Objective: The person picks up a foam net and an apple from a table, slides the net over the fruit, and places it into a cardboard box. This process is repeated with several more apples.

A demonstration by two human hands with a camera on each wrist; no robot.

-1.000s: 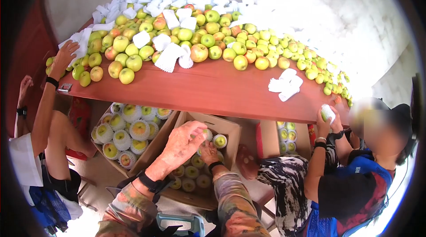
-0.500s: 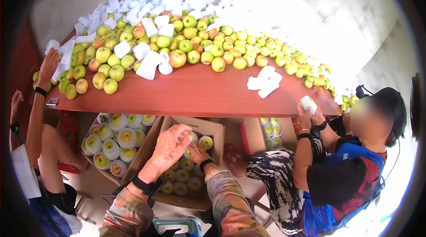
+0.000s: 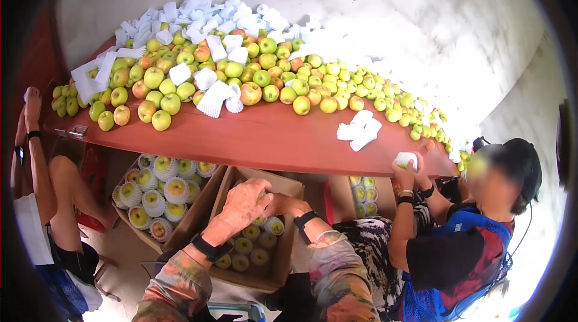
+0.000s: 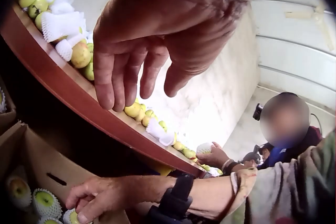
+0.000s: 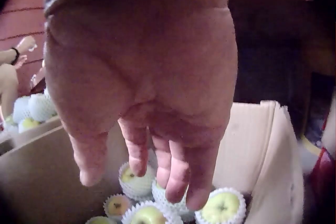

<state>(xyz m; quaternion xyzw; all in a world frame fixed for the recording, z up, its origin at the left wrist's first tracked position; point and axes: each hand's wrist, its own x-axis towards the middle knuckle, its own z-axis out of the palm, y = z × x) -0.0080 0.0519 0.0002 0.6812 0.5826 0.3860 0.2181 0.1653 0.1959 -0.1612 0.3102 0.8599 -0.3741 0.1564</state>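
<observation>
My left hand [image 3: 245, 203] hovers above an open cardboard box [image 3: 295, 188] with relaxed, slightly bent fingers and nothing in its grasp. In the left wrist view its fingers [image 4: 119, 74] hang apart. My right hand [image 5: 142, 85] reaches down into the same box, palm showing and fingers pointing at the apples, holding none. Its fingertips overlap a foam-netted apple [image 5: 173, 198] in the right wrist view. Beside it sits another netted apple [image 5: 222, 206]. In the head view the left hand partly hides the right fingers. Several netted apples [image 3: 259, 256] line the box.
A red-brown table [image 3: 265, 135] holds a long heap of loose apples [image 3: 268, 78] and white foam nets [image 3: 198, 18]. A second box of netted apples [image 3: 176, 190] stands left. At right a person [image 3: 469, 243] holds a netted apple [image 3: 406, 159]; another person's arm [image 3: 39, 159] is at left.
My right wrist has turned and the hand has moved behind the left one, which stays over the box. The person at left has drawn a hand back from the table. The head view has shifted.
</observation>
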